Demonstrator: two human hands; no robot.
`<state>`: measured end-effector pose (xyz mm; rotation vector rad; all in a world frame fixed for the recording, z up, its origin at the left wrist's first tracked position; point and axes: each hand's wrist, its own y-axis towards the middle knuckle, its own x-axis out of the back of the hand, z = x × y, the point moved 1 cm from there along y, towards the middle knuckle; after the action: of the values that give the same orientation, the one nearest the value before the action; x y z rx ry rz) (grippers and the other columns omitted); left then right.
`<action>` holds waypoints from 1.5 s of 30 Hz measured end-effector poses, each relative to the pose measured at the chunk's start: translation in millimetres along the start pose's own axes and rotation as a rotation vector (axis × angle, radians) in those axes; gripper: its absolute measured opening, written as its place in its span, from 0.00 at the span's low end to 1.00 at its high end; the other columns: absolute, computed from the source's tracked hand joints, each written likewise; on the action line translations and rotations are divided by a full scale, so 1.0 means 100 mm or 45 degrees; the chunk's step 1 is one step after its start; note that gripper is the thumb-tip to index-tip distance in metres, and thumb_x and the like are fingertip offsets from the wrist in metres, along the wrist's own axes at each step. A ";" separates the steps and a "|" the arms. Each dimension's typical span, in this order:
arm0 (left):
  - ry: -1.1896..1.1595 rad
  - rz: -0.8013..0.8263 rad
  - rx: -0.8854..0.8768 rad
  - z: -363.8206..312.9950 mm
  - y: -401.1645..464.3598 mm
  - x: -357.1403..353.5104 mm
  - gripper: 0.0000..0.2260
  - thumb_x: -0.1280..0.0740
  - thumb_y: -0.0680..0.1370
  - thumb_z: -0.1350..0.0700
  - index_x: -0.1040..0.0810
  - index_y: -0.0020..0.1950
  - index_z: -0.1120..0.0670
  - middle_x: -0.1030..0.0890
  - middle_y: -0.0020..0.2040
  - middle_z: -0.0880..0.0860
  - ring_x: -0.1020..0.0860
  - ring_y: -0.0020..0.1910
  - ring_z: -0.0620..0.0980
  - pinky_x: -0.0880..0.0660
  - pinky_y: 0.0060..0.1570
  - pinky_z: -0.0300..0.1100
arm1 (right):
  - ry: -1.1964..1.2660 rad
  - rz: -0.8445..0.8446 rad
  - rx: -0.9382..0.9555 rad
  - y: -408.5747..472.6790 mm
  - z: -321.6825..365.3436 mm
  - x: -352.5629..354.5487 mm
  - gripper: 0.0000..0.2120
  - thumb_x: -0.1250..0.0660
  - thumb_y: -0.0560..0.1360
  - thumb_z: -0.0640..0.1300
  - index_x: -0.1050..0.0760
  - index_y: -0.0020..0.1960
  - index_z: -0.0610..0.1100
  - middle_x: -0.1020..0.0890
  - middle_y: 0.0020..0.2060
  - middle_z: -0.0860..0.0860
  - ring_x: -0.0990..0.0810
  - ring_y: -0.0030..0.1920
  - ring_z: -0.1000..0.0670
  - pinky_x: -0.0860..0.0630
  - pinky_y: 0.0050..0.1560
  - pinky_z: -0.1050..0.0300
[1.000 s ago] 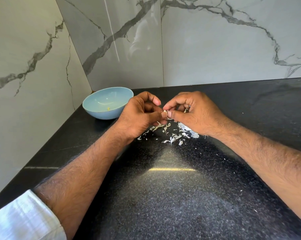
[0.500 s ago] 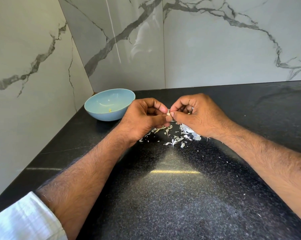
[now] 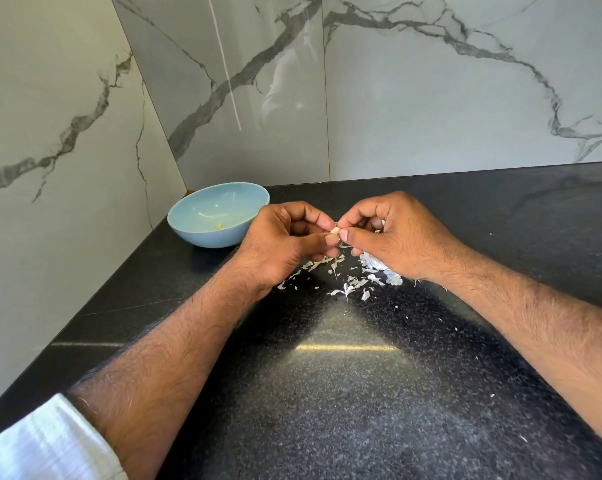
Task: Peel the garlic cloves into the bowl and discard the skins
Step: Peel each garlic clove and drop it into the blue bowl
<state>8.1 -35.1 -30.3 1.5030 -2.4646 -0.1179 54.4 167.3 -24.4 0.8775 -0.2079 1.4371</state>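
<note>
The fingertips (image 3: pixel 331 239) of both hands are brought together above the countertop (image 3: pixel 361 393), and a small pale garlic clove (image 3: pixel 334 231) is pinched between them. On the left hand (image 3: pixel 285 242) the thumb and forefinger are closed narrowly on the clove, while the remaining fingers are curled into the palm. On the right hand (image 3: pixel 394 233) the thumb and forefinger are likewise pressed onto the clove from the other side, and something pale and papery is seen tucked behind the curled fingers (whether it is more garlic or only skin cannot be told).

A scatter of torn garlic skins (image 3: pixel 353 284) is spread on the black speckled countertop directly beneath and just in front of the hands, with a larger white clump lying under the right hand's heel. A few tiny flakes are strewn farther out to the right.

A light blue bowl (image 3: pixel 219 214) is set on the countertop near the corner of the marble walls (image 3: pixel 431 98), just beside the left hand's knuckles and partly overlapped by them in the view. A small yellowish piece (image 3: pixel 219 225) is seen at the bottom of the bowl. A white sleeve (image 3: pixel 43 441) is visible at the left forearm, pushed up from the wrist.
</note>
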 end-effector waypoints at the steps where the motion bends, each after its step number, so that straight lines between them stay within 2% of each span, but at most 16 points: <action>1: 0.001 -0.010 0.002 0.00 0.00 -0.01 0.07 0.23 0.76 0.66 0.18 0.52 0.60 0.13 0.43 0.61 0.13 0.43 0.55 0.16 0.46 0.46 | 0.018 0.002 -0.006 0.00 0.00 0.00 0.02 0.26 0.79 0.44 0.14 0.49 0.48 0.14 0.33 0.52 0.17 0.30 0.59 0.26 0.30 0.65; 3: -0.002 -0.033 0.013 0.00 0.00 -0.01 0.07 0.23 0.76 0.65 0.17 0.52 0.61 0.13 0.45 0.63 0.12 0.43 0.57 0.15 0.47 0.48 | 0.060 0.008 -0.019 0.01 0.01 0.00 0.02 0.26 0.80 0.42 0.14 0.49 0.45 0.15 0.33 0.52 0.19 0.29 0.61 0.30 0.29 0.71; 5: -0.002 -0.049 0.016 0.00 0.01 -0.01 0.07 0.23 0.76 0.65 0.16 0.52 0.62 0.13 0.45 0.64 0.12 0.43 0.58 0.15 0.48 0.50 | 0.082 0.009 -0.019 0.01 0.01 0.00 0.02 0.27 0.80 0.41 0.15 0.49 0.44 0.14 0.33 0.53 0.17 0.31 0.61 0.28 0.30 0.70; 9: 0.022 -0.066 0.001 0.00 0.01 -0.02 0.06 0.22 0.76 0.65 0.15 0.51 0.61 0.12 0.44 0.62 0.12 0.42 0.57 0.15 0.45 0.46 | 0.104 0.004 -0.040 0.03 -0.01 -0.01 0.02 0.27 0.80 0.42 0.15 0.49 0.45 0.14 0.35 0.51 0.14 0.34 0.56 0.18 0.37 0.54; 12: 0.040 -0.082 -0.004 0.00 0.01 -0.02 0.05 0.23 0.76 0.66 0.15 0.51 0.62 0.12 0.44 0.62 0.12 0.42 0.56 0.16 0.44 0.44 | 0.128 0.004 -0.059 0.04 -0.03 -0.02 0.03 0.27 0.80 0.43 0.14 0.50 0.46 0.13 0.35 0.49 0.13 0.36 0.53 0.16 0.41 0.43; 14: 0.063 -0.089 -0.008 0.01 0.01 -0.01 0.05 0.23 0.77 0.66 0.15 0.52 0.63 0.12 0.44 0.61 0.12 0.43 0.56 0.16 0.45 0.45 | 0.123 0.002 -0.045 0.04 -0.04 -0.02 0.03 0.27 0.80 0.45 0.14 0.50 0.47 0.13 0.36 0.50 0.13 0.36 0.52 0.16 0.40 0.44; 18: 0.181 -0.111 -0.042 0.03 0.02 -0.03 0.04 0.23 0.78 0.65 0.15 0.52 0.62 0.12 0.42 0.59 0.12 0.42 0.57 0.15 0.47 0.50 | -0.015 -0.018 0.004 0.02 -0.03 -0.01 0.04 0.27 0.80 0.45 0.14 0.48 0.48 0.14 0.33 0.51 0.17 0.31 0.58 0.23 0.30 0.59; 20: 0.256 -0.115 -0.065 0.04 0.02 -0.04 0.03 0.23 0.78 0.64 0.14 0.50 0.60 0.12 0.40 0.58 0.12 0.42 0.59 0.14 0.50 0.54 | -0.112 -0.017 0.045 0.01 -0.03 -0.01 0.05 0.28 0.80 0.45 0.15 0.47 0.50 0.15 0.32 0.51 0.18 0.29 0.49 0.23 0.27 0.51; 22: 0.339 -0.114 -0.091 0.05 0.03 -0.04 0.03 0.22 0.78 0.63 0.14 0.49 0.58 0.12 0.39 0.56 0.12 0.41 0.58 0.14 0.52 0.58 | -0.168 -0.016 0.091 0.01 -0.04 -0.02 0.05 0.29 0.80 0.44 0.16 0.46 0.50 0.15 0.35 0.51 0.19 0.32 0.42 0.21 0.30 0.43; 26: 0.425 -0.114 -0.126 0.02 0.01 -0.04 0.03 0.22 0.77 0.63 0.13 0.49 0.57 0.12 0.39 0.54 0.11 0.40 0.55 0.14 0.50 0.60 | -0.238 -0.021 0.159 0.02 -0.03 -0.03 0.04 0.28 0.78 0.44 0.16 0.45 0.50 0.16 0.39 0.55 0.18 0.37 0.51 0.18 0.38 0.45; 31: 0.438 -0.076 -0.162 0.03 0.00 -0.05 0.03 0.23 0.78 0.62 0.14 0.50 0.58 0.12 0.40 0.54 0.11 0.41 0.54 0.14 0.51 0.56 | -0.277 -0.025 0.156 0.02 -0.02 -0.02 0.03 0.28 0.77 0.43 0.17 0.44 0.49 0.17 0.39 0.55 0.19 0.37 0.54 0.18 0.39 0.49; 35: 0.347 -0.068 -0.155 0.04 0.02 -0.03 0.03 0.23 0.79 0.63 0.14 0.52 0.58 0.12 0.42 0.55 0.12 0.42 0.52 0.15 0.46 0.45 | -0.177 -0.046 0.069 0.04 -0.03 -0.02 0.04 0.28 0.78 0.44 0.16 0.45 0.49 0.17 0.32 0.55 0.19 0.33 0.48 0.21 0.32 0.50; 37: 0.249 -0.077 -0.126 0.04 0.02 -0.03 0.03 0.24 0.79 0.64 0.15 0.52 0.60 0.12 0.43 0.58 0.13 0.42 0.51 0.17 0.44 0.41 | -0.104 -0.056 0.018 0.04 -0.03 -0.01 0.05 0.28 0.79 0.43 0.17 0.44 0.49 0.18 0.29 0.58 0.18 0.31 0.50 0.24 0.30 0.56; 39: 0.178 -0.074 -0.092 0.03 0.01 -0.05 0.04 0.25 0.79 0.64 0.16 0.53 0.61 0.12 0.44 0.59 0.13 0.42 0.52 0.17 0.43 0.41 | -0.014 -0.047 -0.027 0.05 -0.02 -0.01 0.06 0.29 0.79 0.42 0.17 0.44 0.48 0.17 0.29 0.58 0.16 0.32 0.54 0.21 0.33 0.59; 42: 0.164 -0.035 -0.071 0.03 0.01 -0.03 0.03 0.26 0.81 0.62 0.16 0.54 0.61 0.12 0.44 0.59 0.13 0.42 0.53 0.17 0.45 0.45 | 0.152 -0.028 -0.107 0.07 -0.04 -0.02 0.06 0.30 0.80 0.41 0.16 0.45 0.47 0.16 0.31 0.49 0.17 0.32 0.49 0.18 0.38 0.47; 45: 0.182 0.007 -0.053 0.03 0.02 -0.02 0.01 0.29 0.83 0.62 0.18 0.53 0.60 0.13 0.42 0.56 0.15 0.40 0.52 0.18 0.44 0.45 | 0.298 0.005 -0.143 0.07 -0.03 -0.03 0.06 0.30 0.80 0.40 0.16 0.46 0.44 0.16 0.33 0.44 0.17 0.33 0.47 0.18 0.36 0.51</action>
<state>7.0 -32.7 -33.1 1.4355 -2.3393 -0.0579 45.8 166.1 -25.9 0.6122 -0.1125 1.5036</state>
